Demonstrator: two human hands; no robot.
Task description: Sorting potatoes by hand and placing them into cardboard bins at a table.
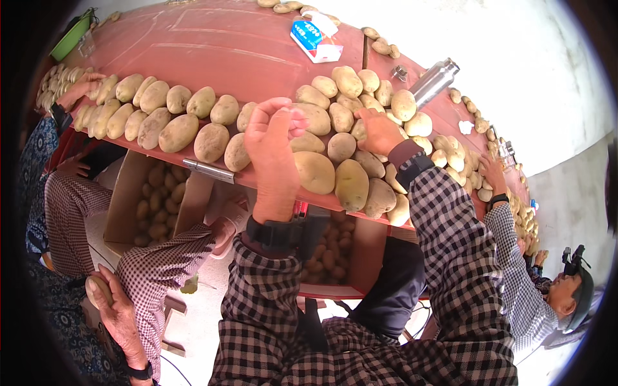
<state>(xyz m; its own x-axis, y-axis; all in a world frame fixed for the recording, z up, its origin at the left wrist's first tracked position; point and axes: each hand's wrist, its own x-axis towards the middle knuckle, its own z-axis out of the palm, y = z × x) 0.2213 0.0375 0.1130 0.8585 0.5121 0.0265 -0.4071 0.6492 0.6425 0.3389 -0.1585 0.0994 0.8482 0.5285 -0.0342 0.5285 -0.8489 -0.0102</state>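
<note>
My left hand [274, 161] is raised over the table's front edge with its fingers loosely curled. I see no object in it, though the inside of the fingers is partly hidden. Potatoes [314, 172] lie just to its right and behind it. My right hand [379, 132] reaches into the potato pile, its fingers and thumb around a potato [358, 130]. Its fingertips are partly hidden among the potatoes. Larger potatoes, one greenish [352, 185], lie along the edge before me. To the left, potatoes [178, 133] stand in two rows.
A steel bottle [434, 82], its lid [400, 73] and a tissue pack [316, 38] stand on the red table [217, 48]. Potato-filled boxes [198, 198] sit below. A co-worker's hand [113, 309] at left holds a potato; another co-worker's hand [493, 173] reaches potatoes at right.
</note>
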